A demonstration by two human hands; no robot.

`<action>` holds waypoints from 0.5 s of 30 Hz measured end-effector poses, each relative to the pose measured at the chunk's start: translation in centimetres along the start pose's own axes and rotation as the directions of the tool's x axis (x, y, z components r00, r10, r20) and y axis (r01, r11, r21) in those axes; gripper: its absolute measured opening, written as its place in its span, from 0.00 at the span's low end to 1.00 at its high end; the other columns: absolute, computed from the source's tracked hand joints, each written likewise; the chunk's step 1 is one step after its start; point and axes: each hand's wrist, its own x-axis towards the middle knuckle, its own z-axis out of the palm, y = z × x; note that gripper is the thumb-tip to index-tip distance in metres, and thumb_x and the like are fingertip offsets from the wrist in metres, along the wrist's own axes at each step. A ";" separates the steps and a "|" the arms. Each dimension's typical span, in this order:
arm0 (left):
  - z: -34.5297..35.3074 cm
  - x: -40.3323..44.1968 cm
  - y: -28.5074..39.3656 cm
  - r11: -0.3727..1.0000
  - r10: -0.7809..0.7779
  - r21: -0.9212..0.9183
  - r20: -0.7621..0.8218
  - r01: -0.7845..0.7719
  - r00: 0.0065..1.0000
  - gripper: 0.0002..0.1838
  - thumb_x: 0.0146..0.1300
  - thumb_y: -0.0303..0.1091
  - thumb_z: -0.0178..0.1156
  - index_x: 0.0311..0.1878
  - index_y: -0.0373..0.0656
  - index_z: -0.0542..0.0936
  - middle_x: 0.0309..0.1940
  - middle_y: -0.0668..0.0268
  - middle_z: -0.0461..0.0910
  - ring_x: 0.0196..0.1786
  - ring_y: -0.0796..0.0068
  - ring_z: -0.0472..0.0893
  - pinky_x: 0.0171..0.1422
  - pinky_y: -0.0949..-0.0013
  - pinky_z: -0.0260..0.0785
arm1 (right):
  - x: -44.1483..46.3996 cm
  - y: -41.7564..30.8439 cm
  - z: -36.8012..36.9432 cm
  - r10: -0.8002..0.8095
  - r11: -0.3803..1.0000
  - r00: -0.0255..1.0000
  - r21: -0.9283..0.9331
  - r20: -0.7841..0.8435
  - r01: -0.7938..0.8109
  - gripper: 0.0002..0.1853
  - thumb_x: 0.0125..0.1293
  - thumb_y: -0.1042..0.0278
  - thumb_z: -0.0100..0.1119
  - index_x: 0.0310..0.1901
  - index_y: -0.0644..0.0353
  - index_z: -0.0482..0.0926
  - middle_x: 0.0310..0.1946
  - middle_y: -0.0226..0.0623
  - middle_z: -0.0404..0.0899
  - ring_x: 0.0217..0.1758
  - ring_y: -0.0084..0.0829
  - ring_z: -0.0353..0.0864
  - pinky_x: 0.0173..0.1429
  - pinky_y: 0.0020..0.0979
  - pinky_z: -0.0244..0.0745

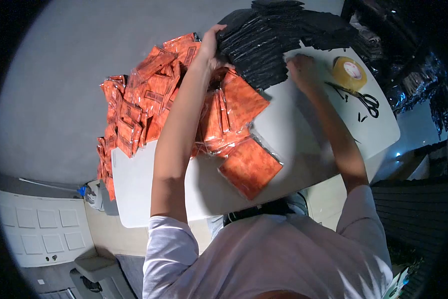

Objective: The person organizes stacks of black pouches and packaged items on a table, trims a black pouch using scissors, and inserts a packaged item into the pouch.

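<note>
L hand (211, 50): at L end of black stack; thumb & fingers spread apart, can't tell if gripping.
R hand (302, 70): at stack's near side, toward its R end; fingers bent in, can't tell if pinching anything.
Black stack (261, 42): thin dark layers fanned in an arc along bench's far edge, btwn & beyond both hands.
Orange pkts (156, 94): clear-wrapped, heaped loosely under/around L forearm, far-L part of bench, running out to L edge.
Single orange pkt (251, 168): flat, nr the near edge, abt mid-bench, at the heap's near side.
Tape roll (339, 74): flat, R of R hand, nr far-R corner.
Scissors (367, 102): just nearside of tape, handles twd R edge.
Blk scraps (360, 117): few, by scissors.
Bench (134, 199): white, rounded corners.
</note>
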 end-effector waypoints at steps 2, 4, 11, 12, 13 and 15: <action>0.7 -0.9 0.0 0.998 0.039 0.041 0.000 -0.039 0.999 0.31 0.70 0.58 0.51 0.65 0.46 0.78 0.60 0.55 0.82 0.61 0.45 0.80 0.61 0.17 0.65 | -3.0 -3.4 -1.5 -0.054 0.913 0.937 -0.363 0.344 0.186 0.14 0.72 0.57 0.60 0.43 0.59 0.87 0.31 0.42 0.87 0.34 0.43 0.89 0.43 0.43 0.83; 0.4 -0.4 -0.1 0.998 0.023 0.055 0.004 -0.023 1.000 0.31 0.70 0.59 0.50 0.66 0.46 0.78 0.60 0.56 0.82 0.61 0.45 0.80 0.61 0.17 0.65 | -4.9 -3.5 0.2 -0.213 0.876 0.910 -0.344 0.356 0.339 0.12 0.70 0.59 0.62 0.39 0.59 0.87 0.31 0.42 0.87 0.35 0.45 0.89 0.43 0.44 0.83; 2.1 -1.9 0.1 0.994 0.059 0.092 -0.008 -0.058 0.998 0.37 0.67 0.60 0.52 0.72 0.46 0.74 0.71 0.52 0.73 0.71 0.39 0.71 0.65 0.13 0.54 | -4.7 -3.4 4.5 -0.300 0.711 0.843 -0.484 0.447 0.510 0.06 0.64 0.65 0.66 0.33 0.55 0.84 0.34 0.41 0.86 0.37 0.47 0.88 0.44 0.48 0.84; 2.0 -1.8 0.0 0.995 0.047 0.092 -0.029 -0.045 0.998 0.34 0.69 0.60 0.51 0.69 0.48 0.77 0.66 0.55 0.78 0.67 0.43 0.75 0.60 0.14 0.63 | -4.6 -3.7 4.5 -0.305 0.709 0.841 -0.484 0.447 0.514 0.06 0.64 0.65 0.66 0.33 0.55 0.84 0.34 0.41 0.86 0.37 0.47 0.88 0.44 0.48 0.84; 1.8 -1.6 0.1 0.995 0.051 0.091 -0.030 -0.048 0.998 0.34 0.69 0.60 0.51 0.69 0.48 0.77 0.66 0.55 0.78 0.67 0.43 0.75 0.60 0.14 0.63 | -4.5 -4.0 4.5 -0.315 0.739 0.851 -0.453 0.421 0.498 0.05 0.65 0.66 0.64 0.35 0.57 0.85 0.36 0.42 0.87 0.40 0.47 0.89 0.46 0.48 0.84; 1.5 -0.9 0.0 0.997 0.032 0.072 -0.014 -0.031 0.999 0.33 0.68 0.59 0.52 0.68 0.48 0.77 0.66 0.54 0.78 0.67 0.41 0.75 0.61 0.12 0.61 | -4.5 -3.7 4.9 -0.318 0.770 0.861 -0.422 0.396 0.479 0.06 0.65 0.67 0.62 0.37 0.58 0.85 0.37 0.43 0.87 0.42 0.47 0.90 0.48 0.48 0.85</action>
